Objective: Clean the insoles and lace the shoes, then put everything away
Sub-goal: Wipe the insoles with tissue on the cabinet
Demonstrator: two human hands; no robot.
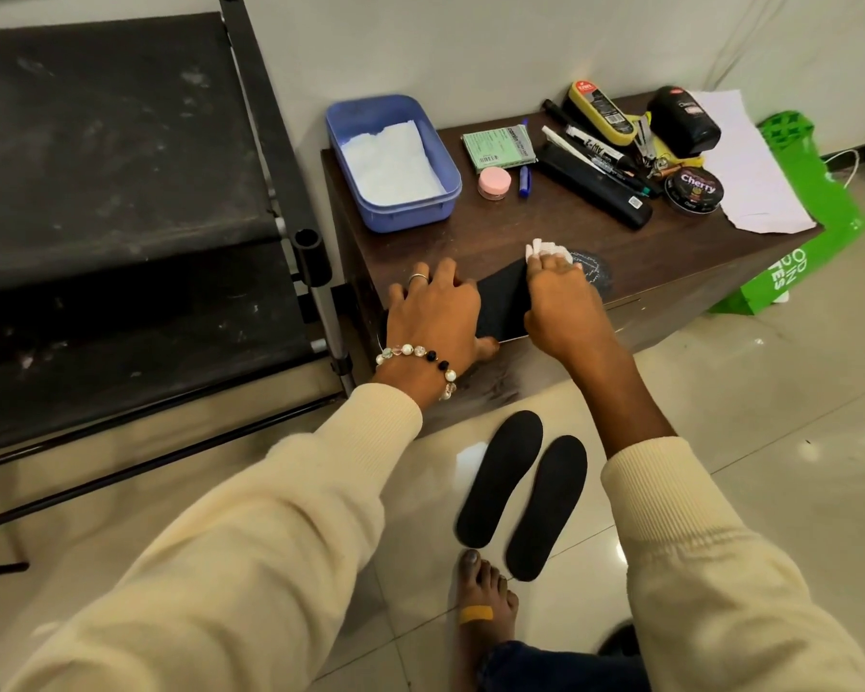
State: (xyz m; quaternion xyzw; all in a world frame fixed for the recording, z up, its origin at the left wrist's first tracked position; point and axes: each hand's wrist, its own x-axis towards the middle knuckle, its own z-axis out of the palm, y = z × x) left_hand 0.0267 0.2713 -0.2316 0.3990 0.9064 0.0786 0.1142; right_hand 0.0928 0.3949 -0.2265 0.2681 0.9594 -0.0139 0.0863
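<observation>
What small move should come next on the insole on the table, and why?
Probably draw the right hand with its white wipe back along the insole toward the left hand, which presses its near end; the wipe sits near the toe.

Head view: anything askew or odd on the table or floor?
Mostly tidy. The insole being wiped overhangs the table's front edge, steadied by the left hand while the right hand rubs it with a tissue. Two more insoles lie on the bare floor, beside a foot.
</observation>
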